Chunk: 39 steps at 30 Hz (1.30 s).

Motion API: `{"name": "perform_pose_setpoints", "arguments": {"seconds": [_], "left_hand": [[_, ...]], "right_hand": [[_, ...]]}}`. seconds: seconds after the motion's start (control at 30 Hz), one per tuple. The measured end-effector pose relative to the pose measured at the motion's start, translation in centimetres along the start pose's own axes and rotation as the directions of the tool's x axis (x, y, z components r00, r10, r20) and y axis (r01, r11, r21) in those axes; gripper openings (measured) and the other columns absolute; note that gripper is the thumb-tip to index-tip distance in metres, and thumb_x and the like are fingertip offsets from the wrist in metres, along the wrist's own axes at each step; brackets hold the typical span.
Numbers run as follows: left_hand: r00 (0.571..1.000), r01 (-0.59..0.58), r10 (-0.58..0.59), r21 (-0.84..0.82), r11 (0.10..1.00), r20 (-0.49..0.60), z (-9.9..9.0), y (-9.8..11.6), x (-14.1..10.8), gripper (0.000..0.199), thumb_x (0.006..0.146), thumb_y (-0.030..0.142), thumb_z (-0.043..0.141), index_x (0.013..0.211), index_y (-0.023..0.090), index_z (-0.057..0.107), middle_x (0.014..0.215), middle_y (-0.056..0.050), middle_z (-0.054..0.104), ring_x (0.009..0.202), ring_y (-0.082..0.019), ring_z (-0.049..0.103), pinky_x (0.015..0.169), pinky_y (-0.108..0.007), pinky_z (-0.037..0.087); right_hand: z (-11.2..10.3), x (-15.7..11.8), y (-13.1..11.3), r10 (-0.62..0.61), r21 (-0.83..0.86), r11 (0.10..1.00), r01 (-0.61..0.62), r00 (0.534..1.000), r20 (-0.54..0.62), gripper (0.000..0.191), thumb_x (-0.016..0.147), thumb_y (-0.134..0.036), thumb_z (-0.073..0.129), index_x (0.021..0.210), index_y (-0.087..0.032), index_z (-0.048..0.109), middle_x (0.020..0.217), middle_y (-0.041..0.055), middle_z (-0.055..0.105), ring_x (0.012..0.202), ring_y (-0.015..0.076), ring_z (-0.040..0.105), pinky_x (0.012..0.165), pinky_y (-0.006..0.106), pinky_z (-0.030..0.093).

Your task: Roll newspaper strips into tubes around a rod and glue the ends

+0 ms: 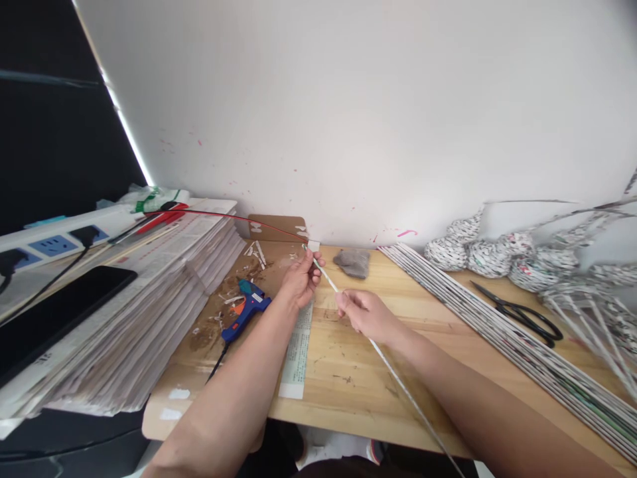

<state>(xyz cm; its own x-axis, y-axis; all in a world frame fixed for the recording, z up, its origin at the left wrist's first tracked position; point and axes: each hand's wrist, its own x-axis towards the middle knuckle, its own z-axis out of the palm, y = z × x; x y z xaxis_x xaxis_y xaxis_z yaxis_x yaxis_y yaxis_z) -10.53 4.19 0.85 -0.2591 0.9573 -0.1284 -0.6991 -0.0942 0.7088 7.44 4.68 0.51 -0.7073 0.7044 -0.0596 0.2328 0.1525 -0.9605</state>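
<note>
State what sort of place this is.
Probably a small papercraft workspace: a blue glue gun lies on stained cardboard, slim sticks apparently rolled from printed paper lie on the wooden table, and woven pieces sit near the wall.

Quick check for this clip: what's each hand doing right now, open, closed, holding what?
Left hand: closed, holding the long, thin, whitish paper stick near its upper end.
Right hand: closed, holding the same stick lower down.

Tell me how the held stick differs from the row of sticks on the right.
The held stick is single; the row of sticks has many side by side. The left hand and right hand grip the held stick, while the row lies on the table. The held stick looks plain and pale; the row shows darker and green markings. Both are long and thin.
</note>
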Motion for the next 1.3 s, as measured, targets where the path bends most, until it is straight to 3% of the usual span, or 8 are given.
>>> {"name": "perform_pose_setpoints", "arguments": {"seconds": [0.1, 0.27, 0.47, 0.7, 0.93, 1.07, 1.17, 1.3], "left_hand": [[1.000, -0.003, 0.003, 0.029, 1.000, 0.002, 0.0, 0.0, 0.0, 0.026, 0.079, 0.035, 0.065, 0.083, 0.010, 0.062, 0.066, 0.000, 0.058, 0.043, -0.001, 0.046, 0.035, -0.008, 0.035], [0.999, 0.052, -0.052, -0.035, 0.998, 0.009, 0.1, 0.1, -0.1, 0.023, 0.085, 0.032, 0.060, 0.084, 0.009, 0.061, 0.066, 0.000, 0.057, 0.042, 0.001, 0.044, 0.034, -0.006, 0.033], [0.999, 0.036, -0.036, -0.002, 0.999, 0.008, 0.0, -0.1, 0.1, 0.024, 0.083, 0.033, 0.062, 0.084, 0.009, 0.062, 0.066, -0.001, 0.058, 0.043, -0.001, 0.045, 0.035, -0.008, 0.034], [0.996, 0.084, -0.082, -0.059, 0.995, 0.032, -0.1, -0.1, 0.1, 0.023, 0.083, 0.033, 0.062, 0.085, 0.010, 0.062, 0.067, -0.001, 0.058, 0.044, -0.001, 0.045, 0.035, -0.007, 0.035], [0.999, 0.035, -0.037, 0.077, 0.996, 0.023, 0.3, -0.6, -0.2, 0.025, 0.080, 0.034, 0.065, 0.080, 0.008, 0.063, 0.065, -0.002, 0.058, 0.043, -0.001, 0.045, 0.034, -0.008, 0.033], [0.997, 0.071, -0.072, 0.026, 0.997, 0.039, 0.3, -0.6, -0.3, 0.025, 0.081, 0.033, 0.065, 0.082, 0.008, 0.063, 0.067, -0.002, 0.059, 0.044, -0.001, 0.045, 0.035, -0.007, 0.034], [0.995, 0.090, -0.089, -0.019, 0.996, 0.045, 0.2, -0.6, -0.3, 0.022, 0.081, 0.031, 0.064, 0.082, 0.009, 0.063, 0.067, -0.002, 0.059, 0.045, -0.001, 0.046, 0.036, -0.007, 0.035], [0.997, 0.072, -0.073, 0.037, 0.997, 0.032, 0.2, -0.9, -0.2, 0.022, 0.082, 0.031, 0.064, 0.081, 0.008, 0.063, 0.066, -0.003, 0.059, 0.044, -0.002, 0.046, 0.035, -0.008, 0.035]], "right_hand": [[0.1, -0.1, 0.1, -0.076, -0.125, 0.990, 0.068, 0.995, -0.057, 0.046, 0.084, -0.059, 0.049, 0.065, -0.018, 0.053, 0.050, -0.0016, 0.050, 0.043, 0.0083, 0.043, 0.042, 0.020, 0.028], [0.4, 0.2, 0.2, 0.094, 0.281, 0.945, -0.168, 0.961, 0.259, 0.047, 0.090, -0.061, 0.029, 0.069, -0.021, 0.045, 0.035, -0.0091, 0.032, 0.028, 0.0087, 0.022, 0.033, 0.022, 0.021], [-0.4, 0.0, -0.1, -0.145, -0.198, 0.973, 0.121, 0.983, -0.112, 0.044, 0.083, -0.056, 0.052, 0.062, -0.017, 0.052, 0.052, -0.0021, 0.049, 0.045, 0.0080, 0.040, 0.044, 0.021, 0.028], [-0.1, 0.7, 0.8, 0.037, 0.358, 0.925, -0.129, 0.967, 0.254, 0.043, 0.088, -0.060, 0.039, 0.068, -0.021, 0.044, 0.037, -0.0095, 0.032, 0.029, 0.0077, 0.023, 0.034, 0.021, 0.021], [-0.1, 0.1, 0.3, -0.156, -0.226, 0.966, 0.128, 0.981, -0.114, 0.043, 0.082, -0.056, 0.055, 0.062, -0.017, 0.053, 0.054, -0.0011, 0.051, 0.048, 0.0086, 0.042, 0.047, 0.021, 0.029], [-0.1, 0.3, 0.1, 0.005, 0.128, 0.992, -0.015, 0.997, 0.075, 0.045, 0.087, -0.058, 0.044, 0.066, -0.019, 0.049, 0.043, -0.0055, 0.040, 0.036, 0.0080, 0.033, 0.039, 0.021, 0.026], [0.0, 0.5, 0.1, 0.080, 0.420, 0.887, -0.193, 0.959, 0.270, 0.044, 0.086, -0.062, 0.040, 0.069, -0.021, 0.043, 0.038, -0.0102, 0.029, 0.030, 0.0075, 0.022, 0.033, 0.020, 0.022], [0.2, 0.4, 0.5, 0.066, 0.169, 0.983, -0.074, 0.996, 0.056, 0.047, 0.083, -0.063, 0.046, 0.071, -0.018, 0.053, 0.045, -0.0050, 0.044, 0.036, 0.0075, 0.036, 0.037, 0.020, 0.028]]}}
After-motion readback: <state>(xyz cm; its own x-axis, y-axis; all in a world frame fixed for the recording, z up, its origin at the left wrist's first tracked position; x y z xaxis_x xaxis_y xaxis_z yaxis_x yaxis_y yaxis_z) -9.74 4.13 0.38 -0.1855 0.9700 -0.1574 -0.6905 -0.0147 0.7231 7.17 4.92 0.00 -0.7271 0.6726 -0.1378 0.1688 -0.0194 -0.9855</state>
